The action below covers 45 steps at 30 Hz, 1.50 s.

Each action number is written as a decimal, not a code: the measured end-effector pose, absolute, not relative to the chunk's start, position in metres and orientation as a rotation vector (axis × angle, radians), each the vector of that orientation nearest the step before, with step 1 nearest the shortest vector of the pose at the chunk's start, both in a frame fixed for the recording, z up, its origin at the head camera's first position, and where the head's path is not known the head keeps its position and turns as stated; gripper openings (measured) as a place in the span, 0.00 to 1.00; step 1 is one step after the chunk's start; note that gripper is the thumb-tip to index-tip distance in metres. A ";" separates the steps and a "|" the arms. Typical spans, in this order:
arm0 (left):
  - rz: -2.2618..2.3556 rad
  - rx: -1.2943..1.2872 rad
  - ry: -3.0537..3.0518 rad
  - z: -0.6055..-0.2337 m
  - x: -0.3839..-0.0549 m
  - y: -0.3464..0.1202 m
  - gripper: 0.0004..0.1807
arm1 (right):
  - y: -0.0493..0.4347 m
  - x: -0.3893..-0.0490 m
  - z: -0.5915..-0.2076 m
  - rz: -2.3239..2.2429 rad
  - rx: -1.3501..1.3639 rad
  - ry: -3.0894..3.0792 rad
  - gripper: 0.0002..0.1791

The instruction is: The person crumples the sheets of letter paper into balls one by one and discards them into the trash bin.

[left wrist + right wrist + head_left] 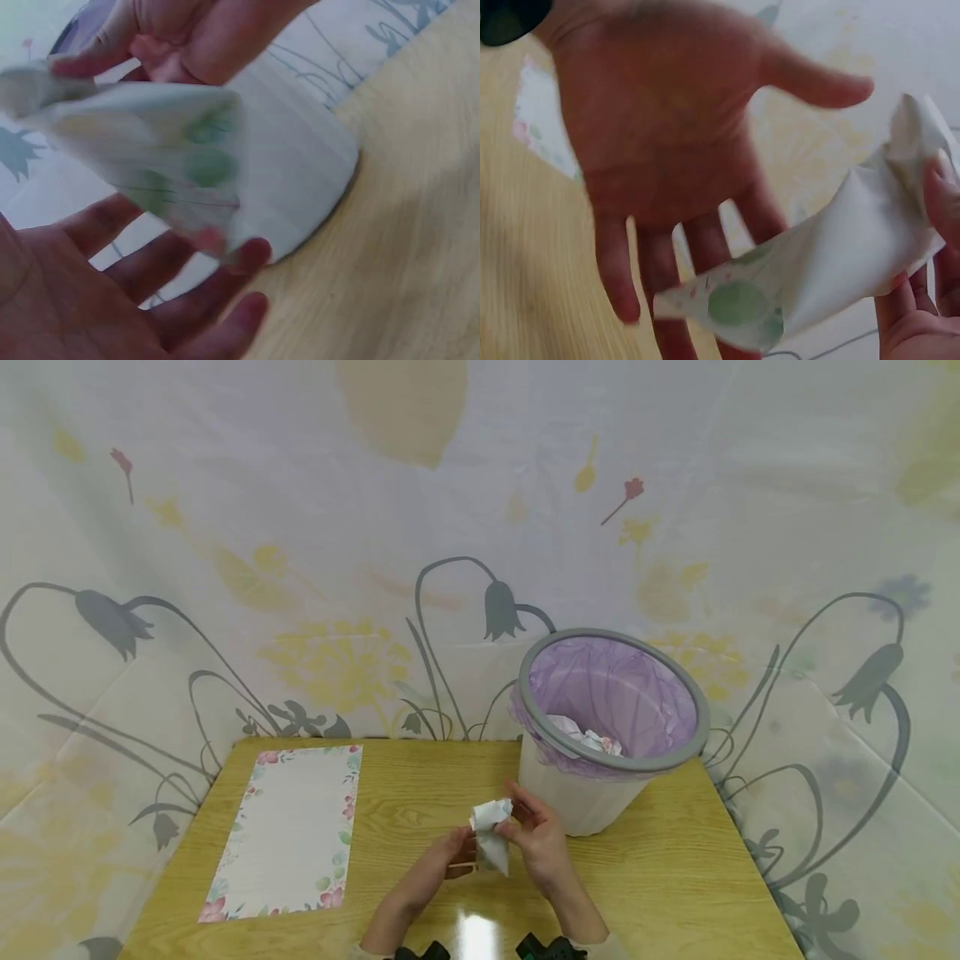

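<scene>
A partly crumpled sheet of floral-edged paper point(492, 843) is between my hands above the wooden table. My right hand point(543, 843) pinches its bunched upper end between thumb and fingers. A loose corner with green leaves hangs toward my left hand point(435, 864). In the right wrist view, the left hand point(667, 127) has its palm spread and its thumb held away from the paper point(840, 262). Its fingers lie behind or against the loose corner; firm contact I cannot tell. The left wrist view shows the paper point(172, 150) blurred.
A flat sheet with a floral border point(288, 835) lies on the table's left side. Just beyond my right hand stands a white bin point(577, 797) with a grey rim and purple liner point(645, 693), holding crumpled paper point(596, 742). A patterned curtain point(420, 527) hangs behind the table point(675, 877).
</scene>
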<state>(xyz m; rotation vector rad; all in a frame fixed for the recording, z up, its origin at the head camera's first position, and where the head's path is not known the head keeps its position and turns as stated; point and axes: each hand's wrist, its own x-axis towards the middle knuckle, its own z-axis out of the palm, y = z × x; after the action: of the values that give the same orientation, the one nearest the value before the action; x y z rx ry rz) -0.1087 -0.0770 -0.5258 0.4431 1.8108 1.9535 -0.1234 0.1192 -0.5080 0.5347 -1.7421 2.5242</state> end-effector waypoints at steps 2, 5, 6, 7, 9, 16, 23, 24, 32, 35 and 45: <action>1.959 0.410 1.830 -0.530 -0.110 -0.076 0.28 | 0.120 -0.125 -0.509 2.538 0.551 -1.688 0.25; 2.034 0.312 1.904 -0.533 -0.111 -0.075 0.25 | 0.123 -0.127 -0.511 2.521 0.531 -1.672 0.21; 2.075 0.269 1.939 -0.534 -0.112 -0.075 0.24 | 0.124 -0.127 -0.511 2.510 0.514 -1.683 0.19; 2.115 0.215 1.972 -0.533 -0.112 -0.075 0.23 | 0.125 -0.127 -0.511 2.495 0.495 -1.696 0.19; 2.230 0.122 1.995 -0.530 -0.113 -0.076 0.22 | 0.128 -0.127 -0.512 2.445 0.437 -1.756 0.17; 2.377 -0.082 2.038 -0.519 -0.116 -0.077 0.22 | 0.131 -0.125 -0.515 2.241 0.486 -1.949 0.23; 2.209 -0.137 2.251 -0.509 -0.114 -0.080 0.26 | 0.130 -0.125 -0.518 2.121 0.707 -1.923 0.20; 2.199 -0.135 2.257 -0.508 -0.115 -0.081 0.26 | 0.130 -0.124 -0.518 2.118 0.735 -1.923 0.20; 2.225 -0.165 2.181 -0.507 -0.117 -0.087 0.21 | 0.125 -0.121 -0.515 2.168 0.793 -1.859 0.17; 2.227 -0.205 2.276 -0.508 -0.117 -0.085 0.17 | 0.122 -0.120 -0.515 2.143 0.766 -1.889 0.14; 2.218 0.109 2.601 -0.510 -0.114 -0.071 0.10 | 0.114 -0.125 -0.518 1.633 0.792 -2.162 0.15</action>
<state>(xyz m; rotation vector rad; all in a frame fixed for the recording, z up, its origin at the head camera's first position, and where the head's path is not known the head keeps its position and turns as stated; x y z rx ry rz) -0.1136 -0.0708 -0.5100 0.1091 2.6008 2.2175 -0.1246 0.1143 -0.5179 0.7923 -2.1617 1.6329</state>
